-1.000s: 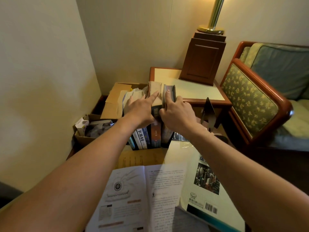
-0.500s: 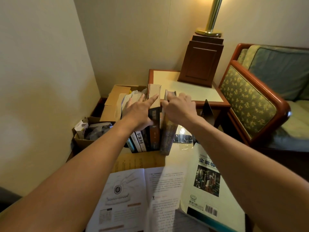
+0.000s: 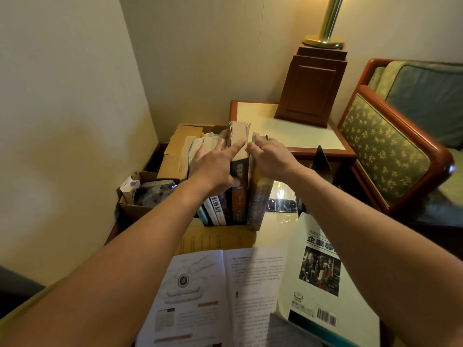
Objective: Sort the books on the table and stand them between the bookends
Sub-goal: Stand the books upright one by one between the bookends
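Note:
A row of upright books [image 3: 225, 206] stands at the far end of the table. My left hand [image 3: 215, 164] lies on top of the row with fingers straight, pressing the tops. My right hand [image 3: 270, 156] grips the top of the rightmost book [image 3: 258, 199], a thick one with a dark mottled spine, which stands on the table against the row. A black bookend [image 3: 322, 164] stands to the right, apart from the row. Near me lie an open book [image 3: 220, 291] and a white paperback [image 3: 318, 269]. The left bookend is hidden.
Cardboard boxes [image 3: 175, 151] with papers and clutter sit beyond the table's left end. A side table [image 3: 288, 131] with a wooden lamp base [image 3: 310, 86] stands behind. An upholstered armchair [image 3: 390, 151] is at the right. A plastic-wrapped item [image 3: 281, 201] lies by the row.
My right hand has lowered the thick book from above the row until it stands on the table against the other books. My left hand stayed on the row.

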Demonstrator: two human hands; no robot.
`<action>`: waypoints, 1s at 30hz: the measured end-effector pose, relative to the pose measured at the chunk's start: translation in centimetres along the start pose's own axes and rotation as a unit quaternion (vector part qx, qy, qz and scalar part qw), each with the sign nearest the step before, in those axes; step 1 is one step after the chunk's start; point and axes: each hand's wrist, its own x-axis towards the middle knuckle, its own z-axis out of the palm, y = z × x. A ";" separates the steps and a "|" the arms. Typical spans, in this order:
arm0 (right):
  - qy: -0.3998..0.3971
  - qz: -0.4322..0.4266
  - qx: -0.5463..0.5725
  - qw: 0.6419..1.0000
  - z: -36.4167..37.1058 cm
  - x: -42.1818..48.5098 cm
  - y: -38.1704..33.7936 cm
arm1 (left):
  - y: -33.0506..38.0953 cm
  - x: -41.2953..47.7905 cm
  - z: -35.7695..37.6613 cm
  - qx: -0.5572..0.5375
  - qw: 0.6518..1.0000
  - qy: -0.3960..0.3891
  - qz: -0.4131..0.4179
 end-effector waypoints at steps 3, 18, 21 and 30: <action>-0.005 -0.018 0.004 1.000 -0.1 0.5 -0.4 | 0.0 0.0 0.0 -0.003 1.000 0.000 -0.005; 0.013 -0.010 0.049 0.999 -0.8 -0.8 2.1 | 0.3 -0.3 0.2 -0.007 1.000 0.000 0.020; 0.022 -0.017 0.054 0.998 -0.1 0.4 0.1 | 0.5 -0.2 0.3 -0.009 1.000 0.003 0.016; -0.019 -0.016 0.028 0.999 -0.1 0.5 -0.4 | 0.3 -0.8 0.0 0.000 1.000 0.012 -0.002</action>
